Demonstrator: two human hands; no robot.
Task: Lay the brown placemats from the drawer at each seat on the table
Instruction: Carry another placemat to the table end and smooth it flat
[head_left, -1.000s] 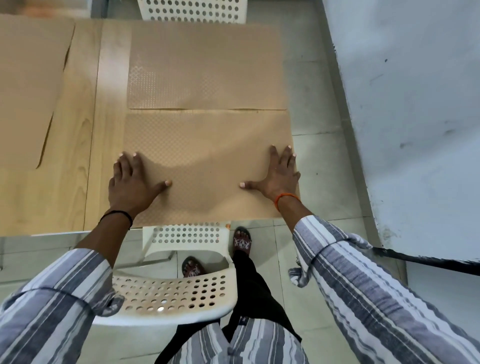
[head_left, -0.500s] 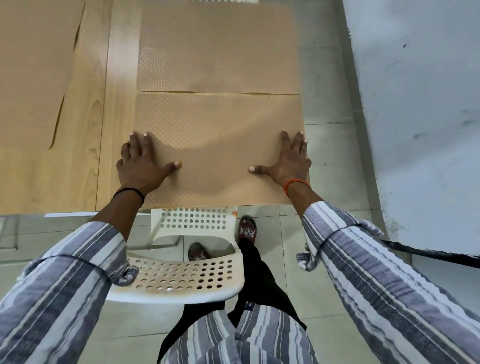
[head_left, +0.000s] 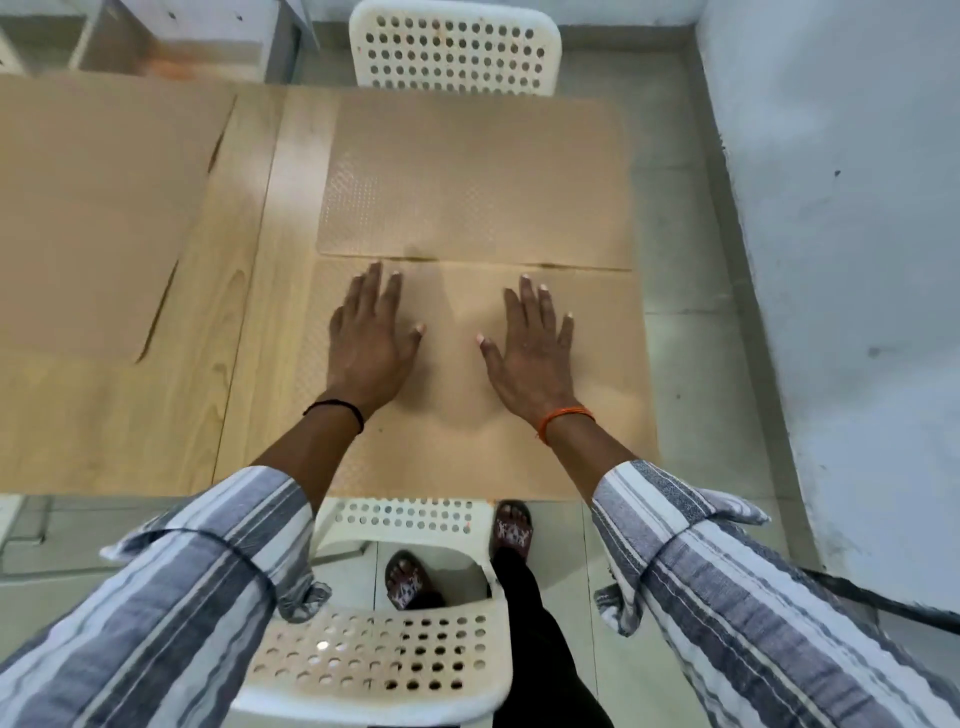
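A brown placemat (head_left: 447, 452) lies flat at the near seat of the wooden table (head_left: 249, 332), its right edge reaching past the table's right side. My left hand (head_left: 366, 343) and my right hand (head_left: 532, 348) both rest flat on it, fingers straight and spread, close together near the mat's middle. A second brown placemat (head_left: 478, 176) lies just beyond it at the far seat, the two mats meeting edge to edge. More brown placemats (head_left: 88, 218) cover the left part of the table.
A white perforated chair (head_left: 384, 670) stands between me and the table's near edge, my sandalled feet beside it. Another white chair (head_left: 452, 47) is at the far side. A pale wall (head_left: 852, 260) runs close along the right, over a tiled floor.
Both hands have slid inward from the near mat's left and right edges toward its middle and further up the mat. The view has pulled back, showing the far chair.
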